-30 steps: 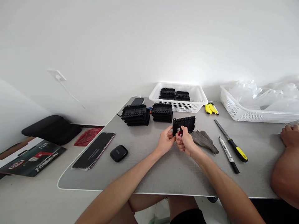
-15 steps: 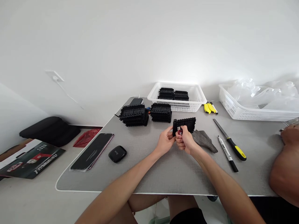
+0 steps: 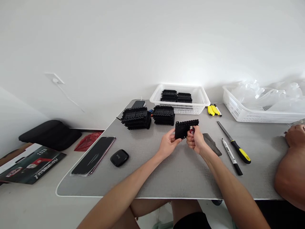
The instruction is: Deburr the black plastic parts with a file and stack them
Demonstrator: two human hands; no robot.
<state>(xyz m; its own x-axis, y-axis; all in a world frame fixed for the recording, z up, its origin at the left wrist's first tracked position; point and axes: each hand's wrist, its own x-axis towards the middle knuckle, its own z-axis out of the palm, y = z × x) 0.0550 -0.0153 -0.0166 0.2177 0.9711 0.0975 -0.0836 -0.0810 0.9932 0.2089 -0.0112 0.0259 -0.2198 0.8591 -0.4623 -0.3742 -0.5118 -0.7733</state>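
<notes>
My left hand [image 3: 168, 143] grips the left end of a black ridged plastic part [image 3: 184, 128], held a little above the grey table [image 3: 171, 171]. My right hand [image 3: 195, 140] is closed on a small red object [image 3: 192, 130] pressed against the front of that part, near its right half. Both hands are in the middle of the table. A grey cloth [image 3: 212, 143] lies just right of my right hand.
Two stacks of black parts [image 3: 137, 117] [image 3: 164, 114] stand behind my hands, more in a white basket [image 3: 181, 102]. A file with a yellow handle [image 3: 234, 143], a marker [image 3: 232, 156], yellow cutters [image 3: 213, 110], a phone [image 3: 94, 155] and a black case [image 3: 119, 157] lie about. Another person's hand [image 3: 294, 135] rests at right.
My right hand with the red object has slid rightward along the black part, and the part has tilted slightly. The other person's hand has barely moved.
</notes>
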